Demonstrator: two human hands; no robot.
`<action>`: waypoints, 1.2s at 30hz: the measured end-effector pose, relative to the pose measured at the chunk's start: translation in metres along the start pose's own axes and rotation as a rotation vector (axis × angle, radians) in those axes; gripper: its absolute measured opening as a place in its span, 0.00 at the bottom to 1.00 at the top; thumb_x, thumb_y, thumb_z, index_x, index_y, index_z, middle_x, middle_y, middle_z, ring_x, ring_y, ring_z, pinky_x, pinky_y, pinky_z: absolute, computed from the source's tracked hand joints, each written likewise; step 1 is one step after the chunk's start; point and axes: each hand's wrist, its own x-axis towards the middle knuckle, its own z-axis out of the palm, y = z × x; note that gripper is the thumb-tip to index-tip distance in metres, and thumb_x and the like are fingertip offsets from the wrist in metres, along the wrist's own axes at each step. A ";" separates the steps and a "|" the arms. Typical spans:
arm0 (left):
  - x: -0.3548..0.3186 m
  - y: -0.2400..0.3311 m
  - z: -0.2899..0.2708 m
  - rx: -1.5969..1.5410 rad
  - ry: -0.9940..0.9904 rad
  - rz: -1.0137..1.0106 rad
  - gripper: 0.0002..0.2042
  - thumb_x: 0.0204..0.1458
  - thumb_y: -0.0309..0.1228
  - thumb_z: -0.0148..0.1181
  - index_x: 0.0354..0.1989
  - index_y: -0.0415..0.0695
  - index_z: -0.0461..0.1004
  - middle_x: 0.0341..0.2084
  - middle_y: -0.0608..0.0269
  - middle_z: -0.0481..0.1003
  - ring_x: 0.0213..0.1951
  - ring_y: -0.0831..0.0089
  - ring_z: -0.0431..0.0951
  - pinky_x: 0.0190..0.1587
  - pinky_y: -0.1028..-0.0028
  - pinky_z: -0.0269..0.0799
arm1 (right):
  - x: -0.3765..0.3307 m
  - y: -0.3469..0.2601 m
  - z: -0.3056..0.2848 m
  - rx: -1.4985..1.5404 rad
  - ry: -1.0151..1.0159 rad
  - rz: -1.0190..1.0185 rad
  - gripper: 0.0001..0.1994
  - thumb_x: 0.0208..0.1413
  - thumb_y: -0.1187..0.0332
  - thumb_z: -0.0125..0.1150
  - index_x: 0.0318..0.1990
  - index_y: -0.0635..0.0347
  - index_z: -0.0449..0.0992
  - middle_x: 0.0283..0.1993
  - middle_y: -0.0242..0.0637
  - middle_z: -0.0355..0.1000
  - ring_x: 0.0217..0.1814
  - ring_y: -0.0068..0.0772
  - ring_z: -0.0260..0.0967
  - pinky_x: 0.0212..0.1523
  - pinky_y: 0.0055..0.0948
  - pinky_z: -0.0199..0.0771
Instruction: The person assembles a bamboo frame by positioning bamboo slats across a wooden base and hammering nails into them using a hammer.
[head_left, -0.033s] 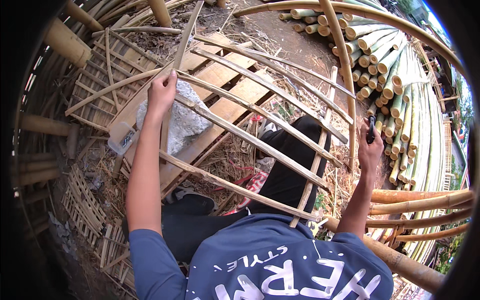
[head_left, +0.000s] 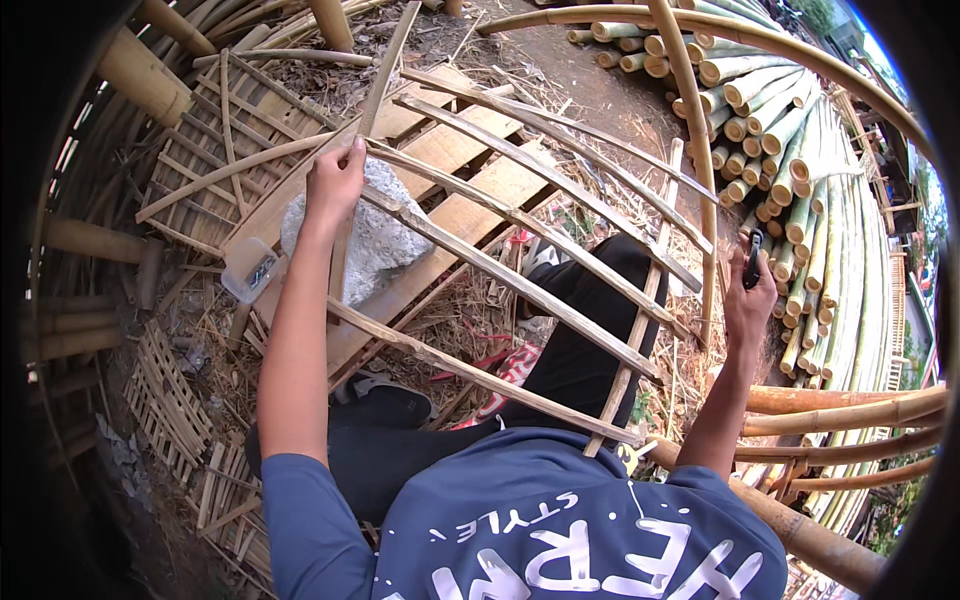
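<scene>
My left hand (head_left: 336, 185) is closed round the joint at the upper left corner of a bamboo slat frame (head_left: 520, 291). Long split slats run from that corner toward my lap, crossed at their near end by another slat. The frame rests tilted over my legs and a rough grey stone (head_left: 385, 255). Off to the right, my right hand (head_left: 748, 295) grips a small black tool (head_left: 753, 258), held up and apart from the frame. Its exact kind is hard to make out.
Under the stone lies a low wooden platform (head_left: 505, 183). Beside it sits a clear plastic box (head_left: 248, 272) of small metal pieces. Slatted panels (head_left: 190, 170) lie at left, cut bamboo poles (head_left: 800, 200) are stacked at right, and a curved bamboo pole (head_left: 690, 130) stands upright beyond the frame.
The whole scene has shifted slightly rightward in view. Both hands keep their holds, and the black tool is turned a little differently.
</scene>
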 end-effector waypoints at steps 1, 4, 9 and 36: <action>-0.003 -0.003 -0.006 0.058 0.030 -0.006 0.26 0.64 0.48 0.53 0.29 0.33 0.77 0.20 0.52 0.78 0.27 0.61 0.78 0.35 0.61 0.71 | 0.007 -0.012 0.004 -0.049 0.007 -0.051 0.17 0.68 0.58 0.61 0.57 0.57 0.79 0.27 0.26 0.72 0.28 0.16 0.64 0.29 0.21 0.63; -0.011 0.012 -0.001 0.119 0.013 -0.046 0.24 0.63 0.48 0.54 0.33 0.34 0.79 0.26 0.46 0.80 0.34 0.49 0.81 0.40 0.57 0.73 | 0.030 -0.054 0.023 0.058 -0.025 -0.147 0.12 0.65 0.61 0.64 0.47 0.60 0.83 0.24 0.24 0.70 0.25 0.14 0.60 0.27 0.23 0.59; -0.028 0.012 0.008 0.188 0.266 0.135 0.26 0.60 0.49 0.56 0.49 0.34 0.75 0.41 0.36 0.79 0.48 0.40 0.77 0.55 0.52 0.70 | 0.051 -0.164 0.096 0.100 -0.276 -0.618 0.08 0.55 0.68 0.70 0.39 0.62 0.84 0.26 0.46 0.76 0.23 0.40 0.73 0.30 0.35 0.71; -0.034 0.017 0.018 0.296 0.421 0.280 0.19 0.57 0.41 0.55 0.37 0.33 0.78 0.34 0.37 0.78 0.38 0.44 0.78 0.43 0.52 0.76 | 0.030 -0.297 0.341 0.200 -0.862 -0.496 0.24 0.50 0.45 0.73 0.42 0.57 0.85 0.33 0.43 0.82 0.35 0.37 0.80 0.43 0.36 0.79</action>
